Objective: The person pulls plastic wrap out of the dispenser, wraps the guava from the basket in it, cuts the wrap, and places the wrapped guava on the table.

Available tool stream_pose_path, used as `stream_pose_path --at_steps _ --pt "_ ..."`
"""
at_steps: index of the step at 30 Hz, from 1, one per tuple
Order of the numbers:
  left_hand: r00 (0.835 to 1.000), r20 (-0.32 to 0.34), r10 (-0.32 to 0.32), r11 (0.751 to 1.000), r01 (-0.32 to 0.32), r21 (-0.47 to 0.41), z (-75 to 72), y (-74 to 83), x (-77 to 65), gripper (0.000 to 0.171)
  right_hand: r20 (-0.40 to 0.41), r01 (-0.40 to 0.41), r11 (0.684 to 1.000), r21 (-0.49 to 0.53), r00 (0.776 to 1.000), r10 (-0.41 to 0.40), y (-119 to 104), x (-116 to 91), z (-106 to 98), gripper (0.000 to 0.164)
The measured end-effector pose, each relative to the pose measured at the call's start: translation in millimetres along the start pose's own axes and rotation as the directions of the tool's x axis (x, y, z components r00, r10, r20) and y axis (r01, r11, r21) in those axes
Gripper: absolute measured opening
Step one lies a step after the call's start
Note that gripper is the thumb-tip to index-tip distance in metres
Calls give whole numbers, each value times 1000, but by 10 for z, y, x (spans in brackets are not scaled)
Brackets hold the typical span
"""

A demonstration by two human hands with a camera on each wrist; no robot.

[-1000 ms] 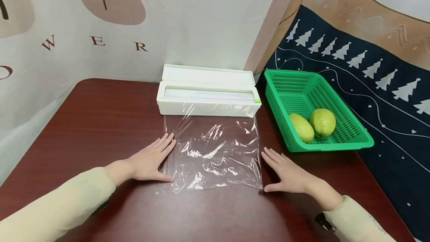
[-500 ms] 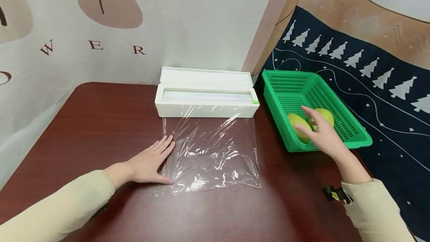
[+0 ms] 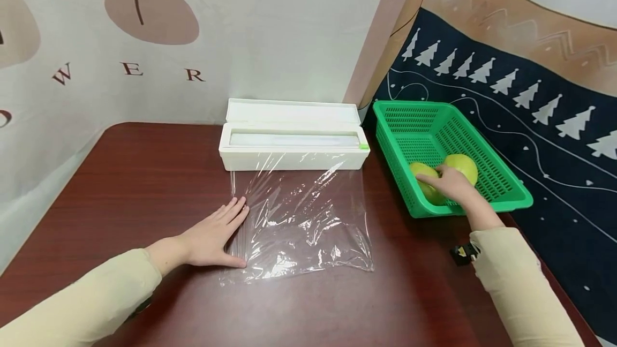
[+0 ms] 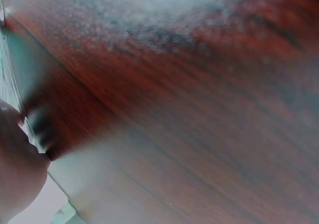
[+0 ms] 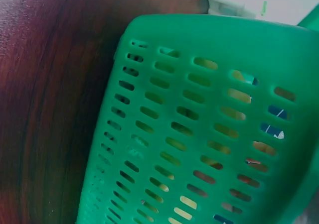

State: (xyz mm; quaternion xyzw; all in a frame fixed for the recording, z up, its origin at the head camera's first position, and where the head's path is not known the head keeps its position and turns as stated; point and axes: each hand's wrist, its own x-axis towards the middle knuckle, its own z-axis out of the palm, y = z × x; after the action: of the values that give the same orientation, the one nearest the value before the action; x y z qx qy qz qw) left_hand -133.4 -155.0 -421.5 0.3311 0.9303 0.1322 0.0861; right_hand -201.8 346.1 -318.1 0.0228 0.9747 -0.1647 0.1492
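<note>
Clear film (image 3: 303, 218) on my head feed: it runs from the white box (image 3: 294, 160) across the table (image 3: 159, 165), left hand (image 3: 207, 240) spread at its left edge, fingers straight, gripping nothing. Over in the green basket (image 3: 419, 141), right hand (image 3: 453, 183) has its thumb over the left fruit (image 3: 430, 194), fingers beside the other fruit (image 3: 464, 164); whether it has hold, I can't tell. Left wrist: I get blurred tabletop, the hand at the edge. Right wrist: slotted basket wall fills most of my view.
</note>
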Motion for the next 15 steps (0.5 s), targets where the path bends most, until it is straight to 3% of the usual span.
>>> stream_pose_path --at_steps 8,15 --pt "1000 -5 9 1000 -9 8 2 3 10 110 -2 71 994 -79 997 -72 36 80 42 77" --pt "1000 -14 14 1000 -14 -1 -7 10 6 109 8 86 994 -64 996 -85 57 87 51 78"
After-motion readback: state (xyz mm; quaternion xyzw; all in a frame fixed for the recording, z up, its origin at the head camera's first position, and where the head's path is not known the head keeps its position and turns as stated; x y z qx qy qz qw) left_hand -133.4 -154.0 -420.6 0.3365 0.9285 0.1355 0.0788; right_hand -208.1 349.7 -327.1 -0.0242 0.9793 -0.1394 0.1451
